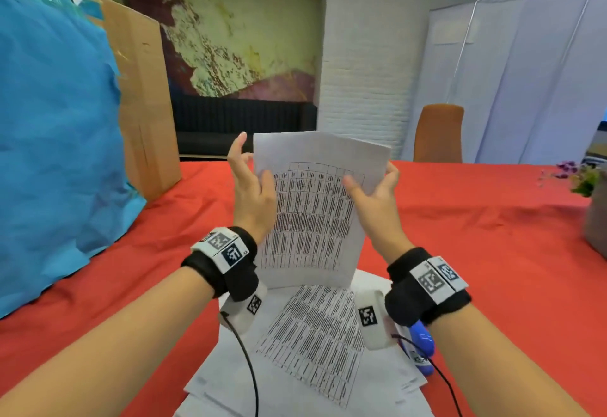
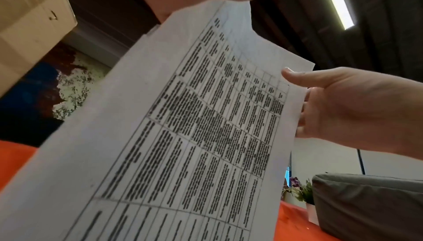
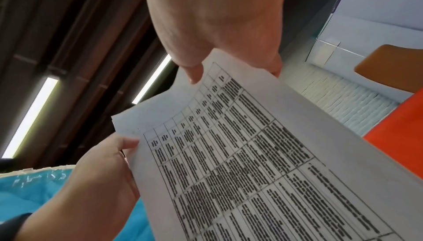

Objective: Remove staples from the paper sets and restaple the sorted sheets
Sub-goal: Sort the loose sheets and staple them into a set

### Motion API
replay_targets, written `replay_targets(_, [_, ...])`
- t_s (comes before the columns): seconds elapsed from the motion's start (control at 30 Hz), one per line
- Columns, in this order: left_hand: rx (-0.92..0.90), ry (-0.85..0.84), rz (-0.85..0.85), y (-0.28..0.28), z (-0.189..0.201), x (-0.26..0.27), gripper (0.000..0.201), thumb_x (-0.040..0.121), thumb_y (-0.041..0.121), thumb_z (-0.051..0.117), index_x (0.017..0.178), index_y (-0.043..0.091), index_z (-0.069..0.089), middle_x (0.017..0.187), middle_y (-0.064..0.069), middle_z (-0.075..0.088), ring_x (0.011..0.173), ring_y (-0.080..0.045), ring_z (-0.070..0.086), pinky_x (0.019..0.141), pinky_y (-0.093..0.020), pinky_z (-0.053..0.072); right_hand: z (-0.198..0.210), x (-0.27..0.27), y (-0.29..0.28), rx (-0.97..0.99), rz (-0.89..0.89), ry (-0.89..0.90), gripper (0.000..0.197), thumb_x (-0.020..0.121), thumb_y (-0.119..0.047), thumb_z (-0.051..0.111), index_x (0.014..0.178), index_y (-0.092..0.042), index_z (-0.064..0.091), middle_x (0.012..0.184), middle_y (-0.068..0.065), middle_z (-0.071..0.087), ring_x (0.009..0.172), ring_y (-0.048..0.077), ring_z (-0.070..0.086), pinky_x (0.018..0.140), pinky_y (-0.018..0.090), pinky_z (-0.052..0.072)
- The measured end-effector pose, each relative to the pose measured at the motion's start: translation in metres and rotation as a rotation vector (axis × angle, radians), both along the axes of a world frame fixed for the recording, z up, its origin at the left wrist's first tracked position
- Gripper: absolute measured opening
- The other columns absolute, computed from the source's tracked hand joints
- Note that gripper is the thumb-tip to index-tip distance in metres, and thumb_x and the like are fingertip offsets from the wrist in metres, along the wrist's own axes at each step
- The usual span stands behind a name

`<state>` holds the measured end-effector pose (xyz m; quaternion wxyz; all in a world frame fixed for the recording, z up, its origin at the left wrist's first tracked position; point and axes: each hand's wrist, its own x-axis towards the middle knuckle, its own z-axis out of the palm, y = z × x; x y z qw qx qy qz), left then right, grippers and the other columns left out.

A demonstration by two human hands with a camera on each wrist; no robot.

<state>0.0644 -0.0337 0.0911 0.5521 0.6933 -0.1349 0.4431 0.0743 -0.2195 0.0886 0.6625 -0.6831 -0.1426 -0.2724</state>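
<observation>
Paper set (image 1: 315, 213) upright, hands at L/R edges.

printed table text (image 1: 308, 216) too blurred to read, blue stapler (image 1: 423, 347) half hidden by right wrist, grey pot (image 1: 596, 219) cut off

Seen from the head camera, bare red tablecloth (image 1: 476, 236) lies open from 1 to 4 o'clock of the loose sheets (image 1: 305, 351). The cardboard box (image 1: 141, 104) and crumpled blue paper (image 1: 56, 137) wall off 9 to 11 o'clock. A grey bag (image 1: 596, 226) and small plant (image 1: 583, 176) stand at the far 3 o'clock edge. A blue stapler (image 1: 422, 347) lies just beside the sheets at 4 o'clock.
</observation>
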Motion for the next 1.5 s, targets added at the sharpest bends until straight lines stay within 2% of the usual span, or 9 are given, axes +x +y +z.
replay_targets(0.33, [-0.096,0.17,0.047,0.003,-0.005,0.015,0.04,0.081,0.021,0.026,0.112,0.007,0.045,0.067,0.005,0.049,0.05,0.0,0.047,0.05,-0.021,0.041,-0.007,0.017,0.004,0.032,0.095,0.178,0.045,0.084,-0.025,0.072,0.123,-0.01,0.056,0.116,0.007,0.068,0.106,0.021,0.065,0.098,0.048,0.049])
replay_targets(0.4, [-0.105,0.09,0.041,-0.003,-0.002,0.014,0.026,0.083,0.017,0.028,0.105,0.014,0.042,0.063,0.003,0.046,0.047,-0.009,0.039,0.048,-0.035,0.035,-0.003,0.014,0.011,0.069,0.074,0.112,0.038,0.086,-0.023,0.069,0.119,-0.009,0.055,0.115,0.006,0.067,0.106,0.019,0.065,0.097,0.046,0.05])
replay_targets(0.6, [-0.116,-0.061,0.082,0.007,0.002,0.016,0.047,0.091,0.003,0.037,0.135,0.016,0.032,0.074,0.0,0.046,0.057,-0.001,0.046,0.052,-0.02,0.038,-0.002,0.017,0.0,-0.073,-0.034,-0.027,0.055,0.089,-0.008,0.063,0.135,-0.013,0.033,0.13,0.004,0.052,0.117,0.014,0.054,0.103,0.034,0.044])
replay_targets(0.7, [0.088,-0.113,0.011,0.019,0.013,0.016,0.074,0.085,-0.009,0.039,0.143,0.035,0.024,0.121,-0.007,0.055,0.094,-0.019,0.06,0.068,-0.026,0.051,0.007,0.015,-0.014,-0.315,-0.151,-0.306,0.085,0.084,0.004,0.061,0.148,-0.03,0.015,0.143,-0.003,0.028,0.132,0.005,0.031,0.108,0.006,0.021])
replay_targets(0.87, [0.35,-0.101,0.115,0.024,0.026,0.019,0.057,0.081,-0.01,0.043,0.134,0.01,0.046,0.12,-0.008,0.053,0.079,0.002,0.042,0.075,-0.002,0.035,0.041,0.017,-0.027,-0.701,-0.293,-0.415,0.052,0.086,0.001,0.059,0.134,-0.015,0.049,0.114,0.01,0.049,0.098,0.017,0.051,0.087,0.013,0.035])
replay_targets(1.07, [0.218,-0.085,0.038,0.028,0.021,0.013,0.063,0.082,-0.005,0.042,0.136,0.027,0.036,0.131,-0.004,0.049,0.084,-0.025,0.055,0.072,-0.026,0.046,0.034,0.018,-0.034,-0.493,-0.239,-0.459,0.04,0.09,-0.002,0.056,0.125,-0.021,0.055,0.102,-0.012,0.051,0.074,-0.008,0.044,0.075,0.017,0.042])
replay_targets(1.2, [0.308,-0.174,0.158,0.029,0.028,0.015,0.033,0.084,-0.002,0.046,0.115,0.007,0.053,0.106,0.002,0.053,0.091,-0.002,0.048,0.084,-0.017,0.042,0.036,0.015,-0.032,-0.571,-0.19,-0.461,0.044,0.092,-0.002,0.054,0.131,-0.023,0.054,0.108,-0.008,0.052,0.094,-0.014,0.046,0.087,0.011,0.037])
replay_targets(1.3, [0.283,-0.227,0.186,0.032,0.026,0.018,0.015,0.086,-0.002,0.044,0.093,0.009,0.052,0.086,-0.001,0.048,0.073,0.004,0.043,0.07,-0.008,0.035,0.046,0.015,-0.033,-0.571,-0.253,-0.47,0.032,0.092,-0.003,0.053,0.119,-0.018,0.063,0.096,-0.009,0.055,0.083,-0.011,0.049,0.076,0.006,0.035])
replay_targets(1.5, [0.003,0.048,0.011,0.035,0.01,0.021,0.025,0.096,0.016,0.036,0.116,0.009,0.047,0.079,0.0,0.055,0.064,0.003,0.052,0.062,-0.02,0.044,0.037,0.018,-0.028,-0.007,0.134,0.025,0.038,0.09,-0.034,0.063,0.123,-0.02,0.052,0.092,0.002,0.068,0.088,0.017,0.067,0.086,0.042,0.052])
